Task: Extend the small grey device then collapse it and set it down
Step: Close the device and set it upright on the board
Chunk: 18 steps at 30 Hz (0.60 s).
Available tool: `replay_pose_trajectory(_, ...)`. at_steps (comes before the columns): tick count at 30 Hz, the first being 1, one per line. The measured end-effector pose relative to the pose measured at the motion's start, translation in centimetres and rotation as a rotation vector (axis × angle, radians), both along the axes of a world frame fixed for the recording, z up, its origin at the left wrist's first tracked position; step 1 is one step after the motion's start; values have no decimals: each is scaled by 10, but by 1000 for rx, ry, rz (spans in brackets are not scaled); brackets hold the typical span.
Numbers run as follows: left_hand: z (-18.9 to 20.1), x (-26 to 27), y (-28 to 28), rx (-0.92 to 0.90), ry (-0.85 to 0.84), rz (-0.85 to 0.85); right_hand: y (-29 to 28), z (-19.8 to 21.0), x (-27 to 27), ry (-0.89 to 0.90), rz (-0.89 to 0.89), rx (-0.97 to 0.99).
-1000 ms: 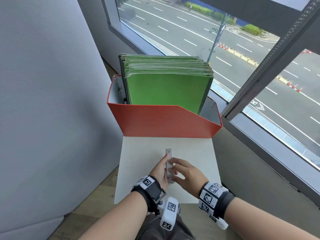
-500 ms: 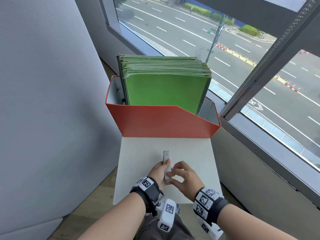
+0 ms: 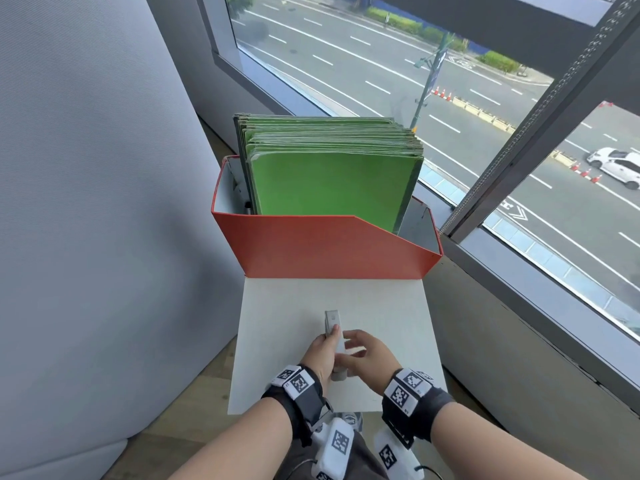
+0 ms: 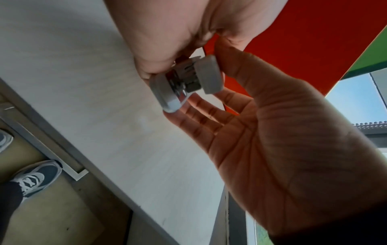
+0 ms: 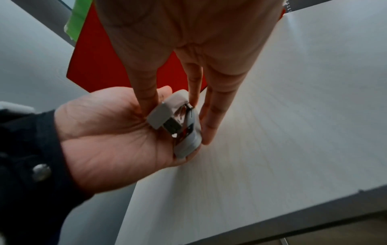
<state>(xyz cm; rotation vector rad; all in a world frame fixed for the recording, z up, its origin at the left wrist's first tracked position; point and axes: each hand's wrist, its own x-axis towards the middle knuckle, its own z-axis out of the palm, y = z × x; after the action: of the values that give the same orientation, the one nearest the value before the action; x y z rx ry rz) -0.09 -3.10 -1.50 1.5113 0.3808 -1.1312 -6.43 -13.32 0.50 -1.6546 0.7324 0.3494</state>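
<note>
The small grey device (image 3: 334, 336) is held just above the near part of the white table (image 3: 388, 317), its long axis pointing away from me. My left hand (image 3: 323, 351) grips it from the left, fingers curled round its side. My right hand (image 3: 356, 351) pinches its near end from the right. In the left wrist view the device (image 4: 184, 81) shows two grey halves standing apart with metal parts between them; my left hand (image 4: 159, 63) holds one half and the right hand's thumb (image 4: 232, 59) presses the other. The right wrist view shows the same device (image 5: 178, 122).
A red file box (image 3: 329, 251) full of upright green folders (image 3: 329, 188) stands at the table's far edge. A grey padded wall (image 3: 86, 202) rises on the left. A window ledge (image 3: 519, 341) runs along the right. My shoes (image 4: 35, 177) are on the floor below.
Both hands have drawn the device a little nearer to me over the table. The right hand's fingers have shifted toward the device's near end.
</note>
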Motion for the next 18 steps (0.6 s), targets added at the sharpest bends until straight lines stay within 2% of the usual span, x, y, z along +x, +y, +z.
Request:
replay_pose_trajectory(3,-1,-5,1,120,-112,-76,2,-4,0,64,-8,78)
replay_pose_trajectory(6,4,-10,1,190,-245,-98,1,-8,0,95,-14,49)
replay_pose_trajectory(13,19,8,-31,137,-375,-256,-33,-1,9,52,-90,-106)
replay_pose_trajectory(18,16,27,-77,77,-361,-357,-71,2,17,53,-157,-197)
